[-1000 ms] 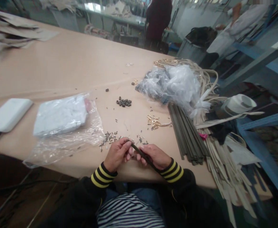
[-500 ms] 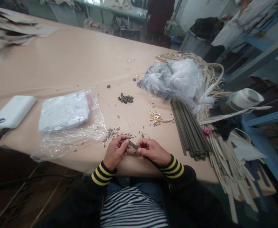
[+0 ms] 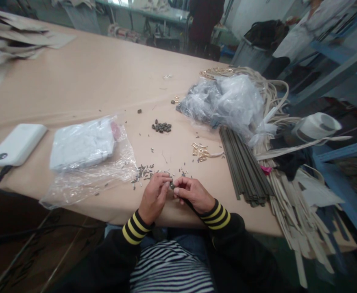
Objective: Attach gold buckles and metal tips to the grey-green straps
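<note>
Olive strip (image 3: 172, 186) up close now, left hand (image 3: 154, 198) and right hand (image 3: 197, 195) both pinching its end, likely for control!

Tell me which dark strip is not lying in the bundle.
The dark strip pinched in the right hand, its end at the left hand; the other strips lie together on the table.

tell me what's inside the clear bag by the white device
Through the bag, a flat white bundle shows, with a pinkish patch at its right end. What the bundle is cannot be told; its underside and anything beneath are covered.
</note>
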